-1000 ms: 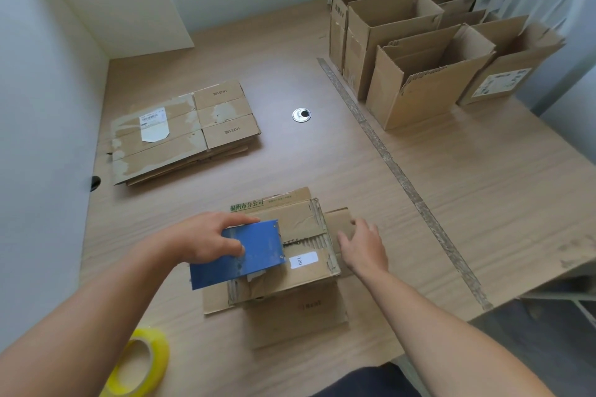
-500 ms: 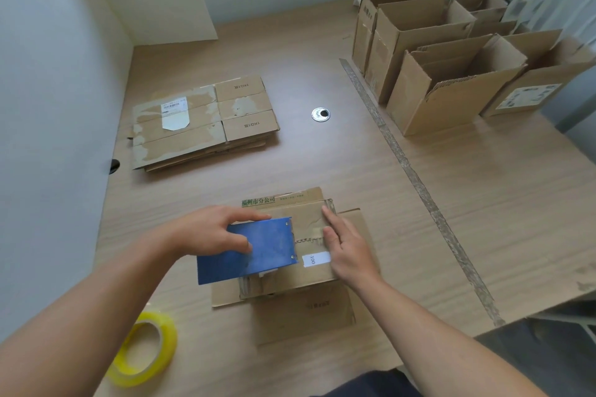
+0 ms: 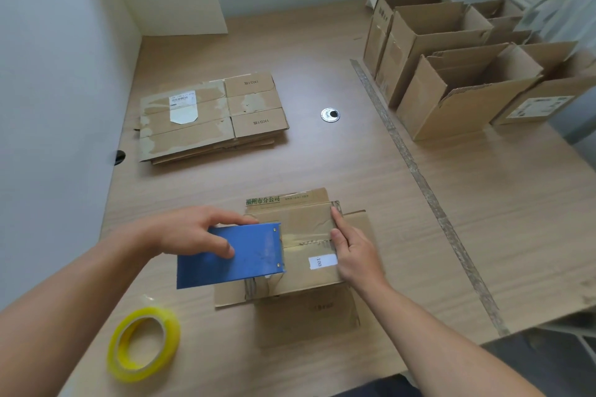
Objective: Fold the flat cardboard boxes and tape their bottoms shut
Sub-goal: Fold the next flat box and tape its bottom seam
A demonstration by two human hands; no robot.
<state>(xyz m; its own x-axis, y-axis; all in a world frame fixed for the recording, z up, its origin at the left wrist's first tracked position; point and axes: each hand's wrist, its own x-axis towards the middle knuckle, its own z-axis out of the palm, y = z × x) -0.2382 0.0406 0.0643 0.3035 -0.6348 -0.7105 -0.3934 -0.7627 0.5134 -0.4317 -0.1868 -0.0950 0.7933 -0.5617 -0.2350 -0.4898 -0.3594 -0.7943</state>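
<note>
A small cardboard box (image 3: 300, 232) stands bottom-up on the near middle of the table, its closed flaps facing me and its lower flaps splayed on the wood. My left hand (image 3: 196, 230) grips a blue tape dispenser (image 3: 230, 256) laid across the box's left half. My right hand (image 3: 354, 251) lies flat on the right end of the box bottom, fingers straight, pressing clear tape along the seam beside a white "100" sticker (image 3: 319, 262).
A stack of flat cardboard boxes (image 3: 206, 118) lies at the far left. Several folded open boxes (image 3: 458, 74) stand at the far right. A yellow tape roll (image 3: 143, 343) lies near the front left edge. A metal grommet (image 3: 330, 114) sits mid-table.
My right hand came from the box's right side onto its bottom and slid along the seam. The left hand kept the dispenser on the box.
</note>
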